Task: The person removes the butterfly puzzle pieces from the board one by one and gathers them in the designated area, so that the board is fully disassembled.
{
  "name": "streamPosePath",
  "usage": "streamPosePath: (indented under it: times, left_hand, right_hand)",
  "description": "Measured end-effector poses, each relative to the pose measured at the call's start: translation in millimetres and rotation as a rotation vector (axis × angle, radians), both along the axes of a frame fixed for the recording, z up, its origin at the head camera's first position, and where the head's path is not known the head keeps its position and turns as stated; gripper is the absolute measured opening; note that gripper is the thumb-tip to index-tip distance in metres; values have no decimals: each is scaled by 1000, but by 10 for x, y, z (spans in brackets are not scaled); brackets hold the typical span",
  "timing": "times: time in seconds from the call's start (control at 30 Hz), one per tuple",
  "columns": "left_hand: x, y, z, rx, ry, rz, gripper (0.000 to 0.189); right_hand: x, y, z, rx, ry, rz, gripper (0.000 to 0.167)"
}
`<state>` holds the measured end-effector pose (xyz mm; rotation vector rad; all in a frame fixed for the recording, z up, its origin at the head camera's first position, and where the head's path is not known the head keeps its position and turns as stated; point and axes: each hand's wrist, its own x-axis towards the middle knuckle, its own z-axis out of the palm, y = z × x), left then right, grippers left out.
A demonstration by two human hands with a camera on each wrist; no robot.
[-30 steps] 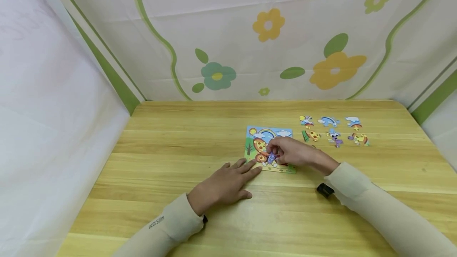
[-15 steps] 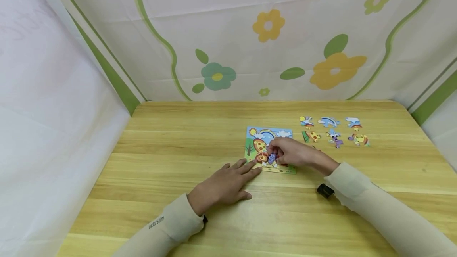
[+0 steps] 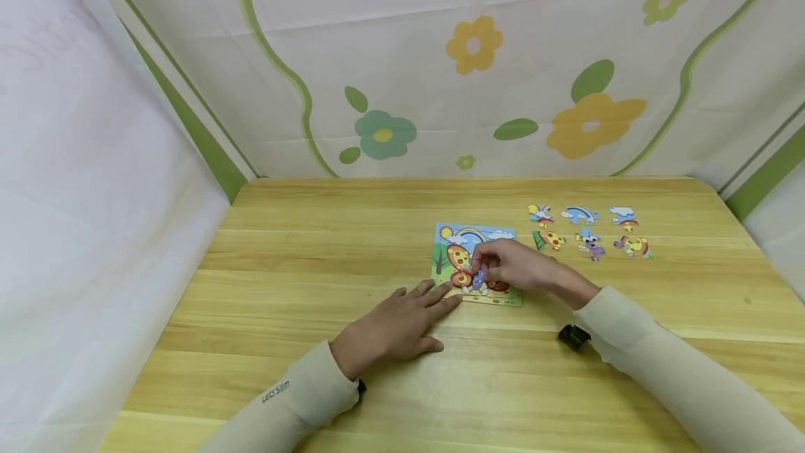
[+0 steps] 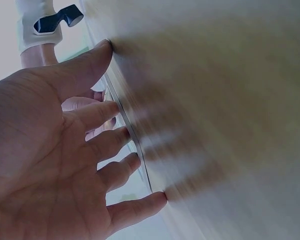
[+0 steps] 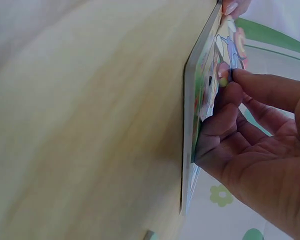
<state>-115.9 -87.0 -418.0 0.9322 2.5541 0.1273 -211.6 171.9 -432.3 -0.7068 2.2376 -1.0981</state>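
A small cartoon picture puzzle board [image 3: 443,252] lies on the wooden table, its print showing a sun, a rainbow and a brown-eared figure. Thumb and fingertips of my right hand [image 3: 514,264] pinch a purple-blue puzzle piece [image 5: 233,51] low over the lower middle of the board. In the right wrist view that piece stands tilted up from the board's surface. My left hand [image 3: 402,319] lies spread at the near left corner, fingertips on the board's edge and thumb on the table. My right hand covers the board's right part.
Several loose puzzle pieces lie in rows right of the board, among them a rainbow piece [image 3: 580,214], a cloud piece [image 3: 622,215] and a purple piece [image 3: 590,245]. Another sits partly hidden behind my right wrist. A flower-printed cloth [image 3: 428,75] hangs behind the table [image 3: 302,229].
My right fingers have shifted slightly and the purple-blue piece has turned a little, showing more of the board's lower right. My left hand holds its place.
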Motion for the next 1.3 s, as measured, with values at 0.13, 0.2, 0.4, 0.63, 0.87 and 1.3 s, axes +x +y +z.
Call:
streamPosePath:
  times: [0.13, 0.2, 0.4, 0.63, 0.87, 1.3]
  left_hand:
    - [0, 0, -3, 5, -6, 3, 77]
    - [1, 0, 0, 2, -3, 2, 77]
    - [0, 4, 7, 2, -15, 8, 77]
    - [0, 7, 8, 0, -15, 4, 77]
    - [3, 7, 3, -3, -9, 10, 78]
    - [15, 15, 11, 0, -10, 15, 77]
  right_hand:
    - [-2, 27, 4, -47, -15, 8, 12]
    - [-4, 39, 0, -69, -30, 12, 12]
    - [-12, 56, -5, -108, -74, 13, 12]
    - [-6, 83, 42, -124, -79, -1, 13]
    - [-14, 302, 166, -118, -76, -33, 11]
    - [87, 1097, 312, -72, -85, -236, 17]
